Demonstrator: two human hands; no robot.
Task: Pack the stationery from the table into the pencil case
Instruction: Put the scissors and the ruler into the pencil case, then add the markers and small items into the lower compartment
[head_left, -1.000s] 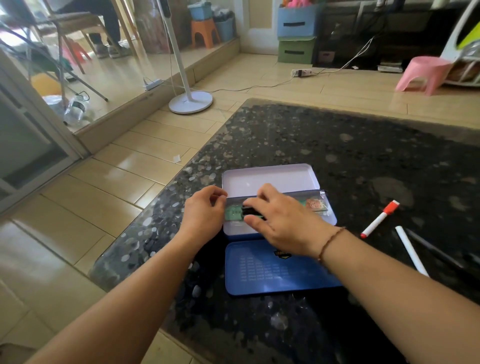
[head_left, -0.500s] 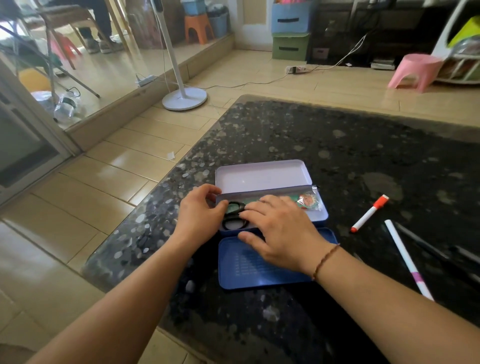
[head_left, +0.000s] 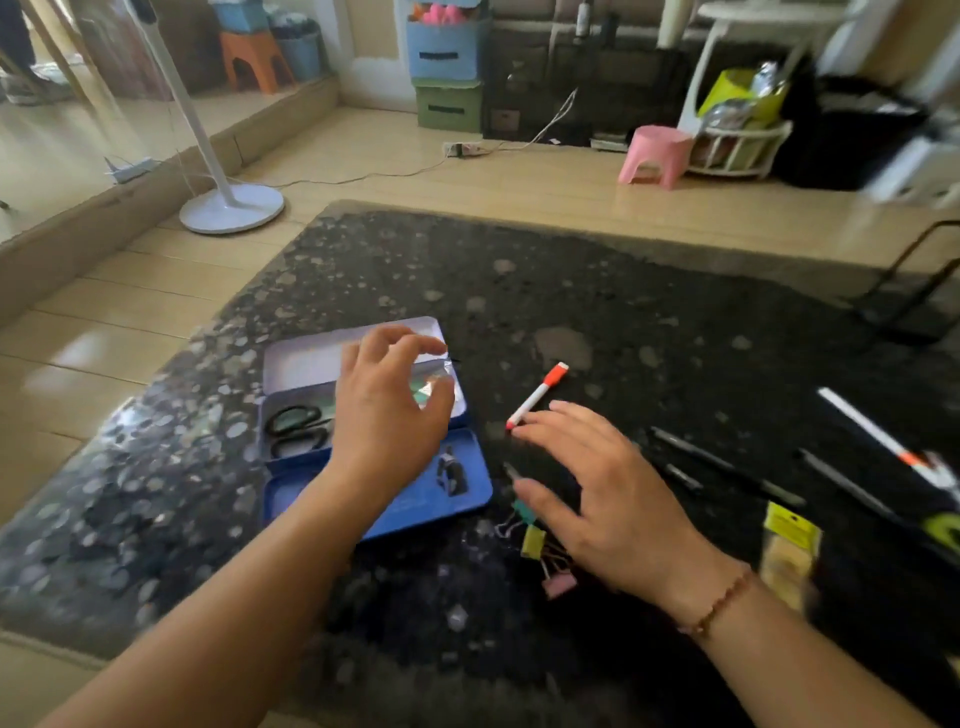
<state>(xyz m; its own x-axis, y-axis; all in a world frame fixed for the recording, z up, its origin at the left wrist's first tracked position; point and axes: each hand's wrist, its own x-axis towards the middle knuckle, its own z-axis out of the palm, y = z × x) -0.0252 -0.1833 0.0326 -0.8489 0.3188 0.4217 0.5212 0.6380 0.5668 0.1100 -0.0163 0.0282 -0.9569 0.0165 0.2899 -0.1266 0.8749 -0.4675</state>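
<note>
floor: glossy beige tiles (head_left: 363, 156)
table: black speckled stone top (head_left: 623, 291)
stool: small pink plastic (head_left: 655, 154)
fan stand: white round base (head_left: 232, 206)

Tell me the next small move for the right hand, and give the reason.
Probably close the right hand on the red-capped marker. Its open fingertips lie right at the marker's near end and hold nothing, while the pencil case lies open beside it with the scissors already inside. The left hand hovers over the case.

Black speckled table (head_left: 597, 291) w/ open pencil case (head_left: 291, 364), red-capped marker (head_left: 537, 396), binder clips (head_left: 535, 540), pens (head_left: 727, 465).
</note>
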